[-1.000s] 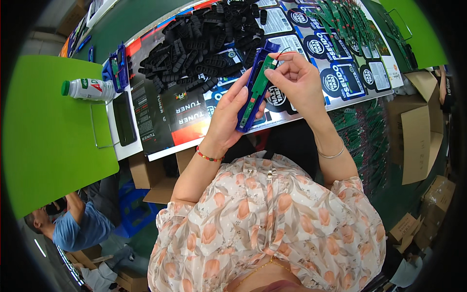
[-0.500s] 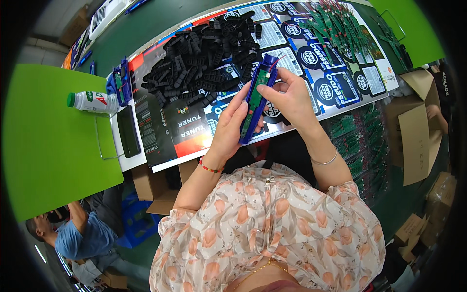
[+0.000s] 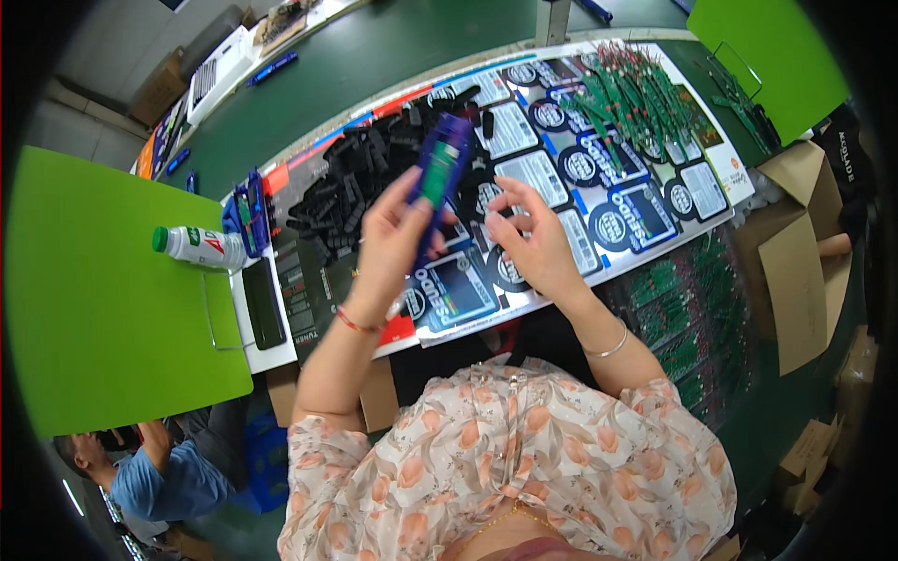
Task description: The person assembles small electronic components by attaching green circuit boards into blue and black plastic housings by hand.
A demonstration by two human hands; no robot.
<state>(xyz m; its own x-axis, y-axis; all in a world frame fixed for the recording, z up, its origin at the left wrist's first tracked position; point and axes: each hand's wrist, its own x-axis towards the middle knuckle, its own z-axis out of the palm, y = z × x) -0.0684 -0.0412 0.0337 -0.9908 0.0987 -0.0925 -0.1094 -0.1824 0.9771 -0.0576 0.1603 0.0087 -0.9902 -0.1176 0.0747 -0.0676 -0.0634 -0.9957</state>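
Note:
My left hand (image 3: pixel 388 234) is closed around a long blue plastic housing (image 3: pixel 458 140), tilted with its far end up to the right and smeared by motion. A green circuit board (image 3: pixel 436 179) lies inside the housing, and my left thumb rests over its near part. To the right of the housing, my right hand (image 3: pixel 538 245) is apart from it, with its fingers loosely bent and spaced and nothing visible in them. Beyond my left hand spreads a pile of ridged black parts (image 3: pixel 351 182).
Green circuit boards with red wires (image 3: pixel 636 98) are heaped at the far right of the printed sheets. At left are a white bottle (image 3: pixel 198 246), a dark phone (image 3: pixel 264 301), another blue housing (image 3: pixel 251 213) and a green panel (image 3: pixel 103 299). A cardboard box (image 3: pixel 790 280) stands right.
My left hand has carried the blue housing leftward. My right hand has let go of it and moved slightly down, away from it. The whole view has shifted a little.

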